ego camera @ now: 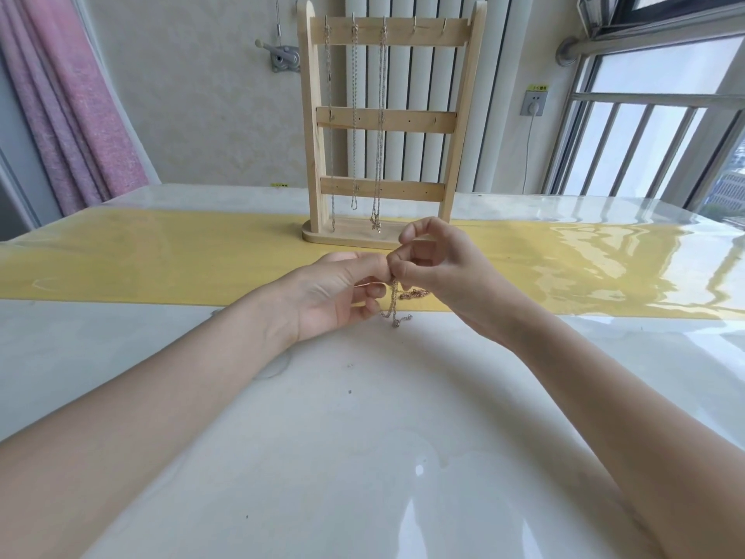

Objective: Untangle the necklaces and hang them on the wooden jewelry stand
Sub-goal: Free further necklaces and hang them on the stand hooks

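Left hand (338,294) and right hand (433,268) pinching tangled chains (397,302) near stand (387,127). Tease loops apart gently, avoid pulling knot tight.

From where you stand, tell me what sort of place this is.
Probably a room or enclosed balcony in a high-rise flat, not a workshop. A pink curtain hangs at left, a railed window at right looks out on buildings, and a wall socket sits behind the glossy table.

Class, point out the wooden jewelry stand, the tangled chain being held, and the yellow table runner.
Wooden jewelry stand (386,120): head view, middle crossbar.
Tangled silver chain (393,302): head view, hanging strand.
Yellow table runner (161,256): head view, bare left stretch.
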A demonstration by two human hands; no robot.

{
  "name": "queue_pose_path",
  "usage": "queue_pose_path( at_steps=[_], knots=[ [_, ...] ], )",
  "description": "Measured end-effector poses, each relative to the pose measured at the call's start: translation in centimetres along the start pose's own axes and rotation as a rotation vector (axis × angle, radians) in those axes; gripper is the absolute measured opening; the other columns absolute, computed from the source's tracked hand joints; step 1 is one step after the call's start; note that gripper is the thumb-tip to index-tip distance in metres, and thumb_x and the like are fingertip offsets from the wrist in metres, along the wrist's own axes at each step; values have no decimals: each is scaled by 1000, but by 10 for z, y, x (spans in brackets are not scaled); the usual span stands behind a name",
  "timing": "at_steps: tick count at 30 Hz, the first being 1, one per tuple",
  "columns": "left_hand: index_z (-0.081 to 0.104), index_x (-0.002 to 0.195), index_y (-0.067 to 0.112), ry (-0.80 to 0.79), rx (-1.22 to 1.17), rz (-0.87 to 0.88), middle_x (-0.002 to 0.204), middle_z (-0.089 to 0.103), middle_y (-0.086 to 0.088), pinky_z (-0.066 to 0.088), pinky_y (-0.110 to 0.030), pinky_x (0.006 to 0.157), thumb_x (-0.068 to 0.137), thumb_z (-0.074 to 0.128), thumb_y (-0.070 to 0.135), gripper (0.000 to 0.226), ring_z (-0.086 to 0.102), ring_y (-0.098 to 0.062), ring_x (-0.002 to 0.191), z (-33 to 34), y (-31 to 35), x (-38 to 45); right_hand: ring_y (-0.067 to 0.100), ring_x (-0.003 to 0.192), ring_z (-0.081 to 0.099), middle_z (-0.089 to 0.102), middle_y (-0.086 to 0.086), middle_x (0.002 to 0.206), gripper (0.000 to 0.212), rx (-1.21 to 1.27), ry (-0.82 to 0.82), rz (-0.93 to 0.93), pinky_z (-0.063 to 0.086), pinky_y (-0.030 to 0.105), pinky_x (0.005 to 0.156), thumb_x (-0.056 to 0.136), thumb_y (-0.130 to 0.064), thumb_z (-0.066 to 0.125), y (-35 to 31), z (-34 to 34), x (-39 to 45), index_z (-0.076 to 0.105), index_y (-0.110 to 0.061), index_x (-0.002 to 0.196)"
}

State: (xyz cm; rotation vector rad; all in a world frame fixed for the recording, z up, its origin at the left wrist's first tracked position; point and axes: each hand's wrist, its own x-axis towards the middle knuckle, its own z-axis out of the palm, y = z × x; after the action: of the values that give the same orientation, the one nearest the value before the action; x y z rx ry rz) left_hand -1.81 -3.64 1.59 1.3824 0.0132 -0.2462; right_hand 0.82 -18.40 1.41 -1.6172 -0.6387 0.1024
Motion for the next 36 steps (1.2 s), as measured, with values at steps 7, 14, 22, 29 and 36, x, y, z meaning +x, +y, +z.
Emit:
queue_pose_path(
  at_steps=[7,14,22,29,36],
  knots=[
    [63,58,11,-47,-133,-81,55,54,0,34,-13,41,76,56,-3,24,38,-6,43,1,3,-3,16,63,53,58,1,71,29,28,-15,-72,44,25,66,86,12,57,-2,-1,1,43,-13,94],
    [52,72,11,27,-86,-91,56,52,1,32,-13,40,84,44,-2,19,34,-6,43,1,2,-2,13,73,55,56,-1,86,34,-111,-46,-102,45,31,64,85,10,60,-6,-1,-1,45,-19,96],
    [46,63,12,72,56,-13,50,39,3,33,-15,39,86,48,-5,29,36,-6,42,-2,0,1,2,63,53,53,-2,91,39,-479,-125,-210,47,25,64,80,9,64,-4,1,1,46,-17,103],
    [57,87,13,199,457,102,69,52,0,45,-16,49,87,56,2,11,47,-11,61,-12,1,2,0,64,55,63,-6,74,17,-706,-153,-126,43,11,61,83,0,64,-1,-8,2,67,-17,87],
    [70,84,32,-46,1019,185,86,59,3,43,-19,54,83,66,13,19,53,-18,68,-19,-3,0,16,73,62,58,-11,70,7,-940,-273,0,49,26,68,81,-14,73,2,-8,-2,76,-13,87]
  ],
)
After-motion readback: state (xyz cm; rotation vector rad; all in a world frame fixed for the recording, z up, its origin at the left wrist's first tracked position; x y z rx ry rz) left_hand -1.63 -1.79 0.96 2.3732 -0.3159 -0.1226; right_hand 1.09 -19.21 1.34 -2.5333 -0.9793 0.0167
